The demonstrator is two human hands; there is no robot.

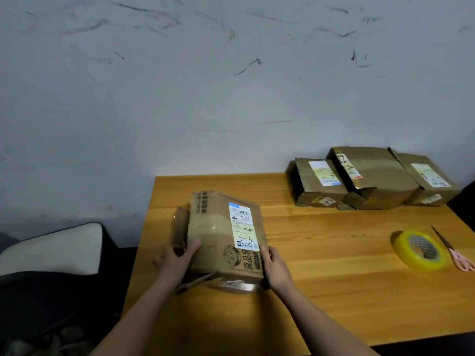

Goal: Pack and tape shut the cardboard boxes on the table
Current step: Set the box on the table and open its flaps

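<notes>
Gripping a cardboard box [226, 237] from both sides, the person is holding it near the left front part of the wooden table [334, 291]. The left hand [177, 255] is clasping the box's left edge, thumb lying on the top face and the other fingers curling out of sight around the side, where a loose flap [180, 227] is sticking out. The right hand [272, 265] is clasping the right near corner, thumb pressing just below the white shipping label [243, 227] bearing a handwritten "3-3". Three more cardboard boxes [372, 176] are sitting touching one another at the table's far right, against the scuffed wall [205, 73]. A roll of yellowish tape [421, 249] is lying flat near the right edge, with pink-handled scissors [455, 250] lying just beside it. A chair [51, 247] is standing left of the table.
</notes>
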